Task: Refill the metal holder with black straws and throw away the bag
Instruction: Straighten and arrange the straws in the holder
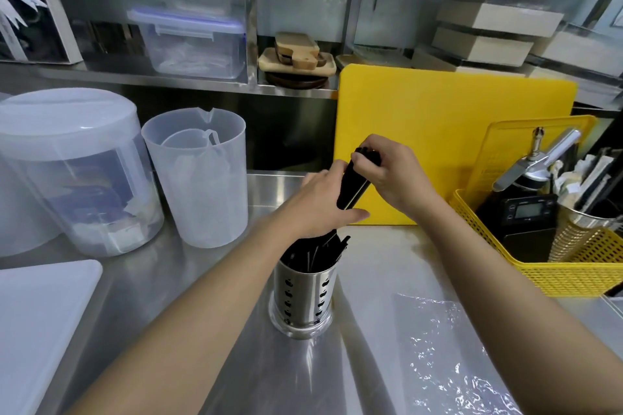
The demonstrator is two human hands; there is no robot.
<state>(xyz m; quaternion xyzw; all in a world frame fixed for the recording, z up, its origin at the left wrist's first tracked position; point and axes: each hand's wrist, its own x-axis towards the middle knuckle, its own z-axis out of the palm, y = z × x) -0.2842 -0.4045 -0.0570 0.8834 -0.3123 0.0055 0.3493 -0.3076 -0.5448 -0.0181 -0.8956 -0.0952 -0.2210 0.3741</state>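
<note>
A perforated metal holder [305, 296] stands upright on the steel counter, a little in front of me. A bundle of black straws [354, 185] rises out of it, leaning right and away. My left hand [323, 205] wraps the bundle just above the holder's rim. My right hand [387, 172] pinches the bundle's top end. More straw ends [320, 253] show inside the holder, below my left hand. A clear plastic bag [448, 354] lies flat and crinkled on the counter to the right of the holder.
A yellow cutting board [438, 118] leans at the back. A yellow basket [573, 266] with tools sits at right. Two translucent tubs [199, 178] stand at left, a white board [37, 320] at the near left. Shelves with containers run behind.
</note>
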